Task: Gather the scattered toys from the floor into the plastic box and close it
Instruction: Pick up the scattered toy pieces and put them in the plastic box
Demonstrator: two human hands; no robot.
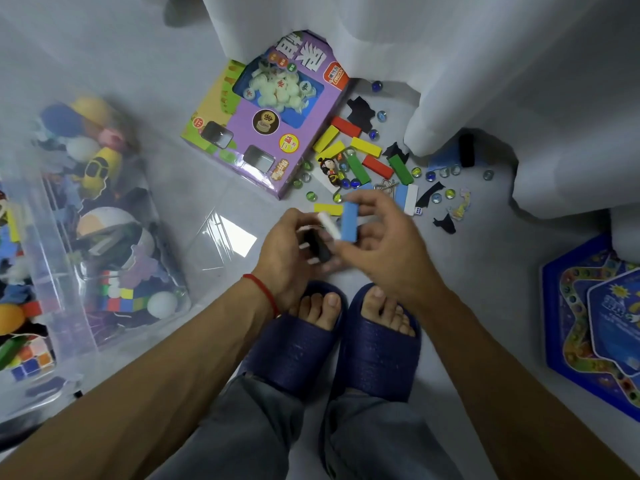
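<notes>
Two forearms reach out over feet in dark blue slippers [377, 344]. The left hand [287, 247] grips a black block [318, 247] and a white block [329, 226]; the right hand [388, 244] pinches a blue block [349, 221] upright beside them. At left stands the clear plastic box [48, 237], open — it holds balls, puzzle cubes, a yellow toy car and foam pieces. Beyond the hands lies a purple chess box [277, 116] with pale discs behind its window, then scattered coloured blocks [360, 147], glass marbles [433, 174], a small figurine [330, 169] and a die [418, 211] — white curtains [519, 98] hang over the heap's far edge. A blue game board [568, 323] lies at right.
</notes>
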